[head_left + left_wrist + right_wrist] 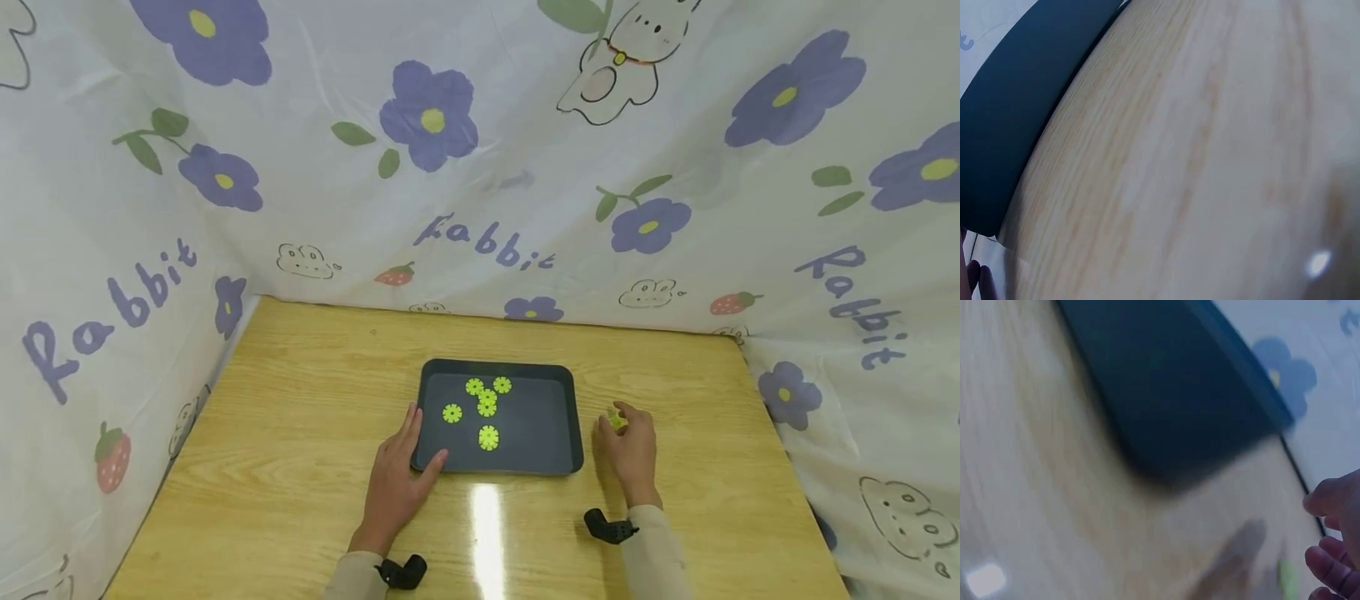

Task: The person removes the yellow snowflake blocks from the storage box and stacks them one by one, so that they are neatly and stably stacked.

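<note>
A dark grey rectangular tray lies on the table with several yellow-green notched plastic discs in it, two or more overlapping. At the tray's left side rests my left hand, fingers straight along the rim and thumb over the near left corner. My right hand is just right of the tray, fingers bent and spread around another yellow-green piece. In the right wrist view a blurred green piece sits on the table, apart from the fingers. Part of the head view's piece is hidden by the hand.
The wooden table is bounded at the back and sides by a white curtain printed with flowers and rabbits. A bright light reflection lies in front of the tray. Each wrist wears a black camera.
</note>
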Available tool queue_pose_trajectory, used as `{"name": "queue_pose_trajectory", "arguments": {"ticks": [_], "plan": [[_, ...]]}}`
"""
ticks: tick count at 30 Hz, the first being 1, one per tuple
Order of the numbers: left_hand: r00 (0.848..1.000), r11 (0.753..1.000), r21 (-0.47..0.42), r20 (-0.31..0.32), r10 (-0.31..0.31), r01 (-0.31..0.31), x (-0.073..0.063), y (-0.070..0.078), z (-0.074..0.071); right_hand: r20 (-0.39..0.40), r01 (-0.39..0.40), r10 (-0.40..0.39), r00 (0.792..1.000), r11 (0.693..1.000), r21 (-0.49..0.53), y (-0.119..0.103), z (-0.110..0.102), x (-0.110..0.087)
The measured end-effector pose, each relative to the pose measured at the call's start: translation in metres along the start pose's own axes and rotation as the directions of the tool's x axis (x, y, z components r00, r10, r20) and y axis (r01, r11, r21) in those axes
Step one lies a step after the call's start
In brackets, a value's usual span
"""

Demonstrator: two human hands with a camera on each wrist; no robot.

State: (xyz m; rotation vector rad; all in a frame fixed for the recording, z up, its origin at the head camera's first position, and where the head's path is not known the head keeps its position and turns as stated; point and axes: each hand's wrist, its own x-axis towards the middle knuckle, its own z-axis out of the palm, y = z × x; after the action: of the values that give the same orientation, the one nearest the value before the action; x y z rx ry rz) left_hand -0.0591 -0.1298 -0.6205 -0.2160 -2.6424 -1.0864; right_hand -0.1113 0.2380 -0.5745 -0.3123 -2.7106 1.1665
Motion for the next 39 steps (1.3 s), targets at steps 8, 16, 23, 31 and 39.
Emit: {"name": "queue_pose_trajectory", "arguments": {"ticks": [8, 16, 23, 31, 39], "plan": [[1.0, 1.0, -0.004, 0.014, -0.018, 0.018, 0.004, 0.001, -0.003, -0.039, 0.205, -0.202, 0.979, 0.976, 0.069, -0.051, 0.027, 0.004], [1.0, 1.0, -0.01, 0.013, -0.01, 0.01, 0.005, 0.002, -0.003, 0.181, 0.269, -0.272, 0.945, 0.962, 0.039, -0.085, 0.064, -0.013], [1.0, 1.0, -0.01, 0.019, -0.009, 0.009, 0.004, 0.003, -0.001, 0.385, 0.309, -0.285, 0.878, 0.951, -0.001, -0.094, 0.086, -0.028], [0.999, 1.0, -0.003, 0.024, -0.025, 0.025, 0.004, 0.004, -0.003, 0.427, 0.345, -0.301, 0.853, 0.938, -0.026, -0.098, 0.09, -0.029], [0.999, 1.0, -0.005, 0.03, -0.03, 0.03, 0.003, 0.003, -0.004, 0.44, 0.338, -0.294, 0.849, 0.941, -0.024, -0.101, 0.089, -0.029]]}}
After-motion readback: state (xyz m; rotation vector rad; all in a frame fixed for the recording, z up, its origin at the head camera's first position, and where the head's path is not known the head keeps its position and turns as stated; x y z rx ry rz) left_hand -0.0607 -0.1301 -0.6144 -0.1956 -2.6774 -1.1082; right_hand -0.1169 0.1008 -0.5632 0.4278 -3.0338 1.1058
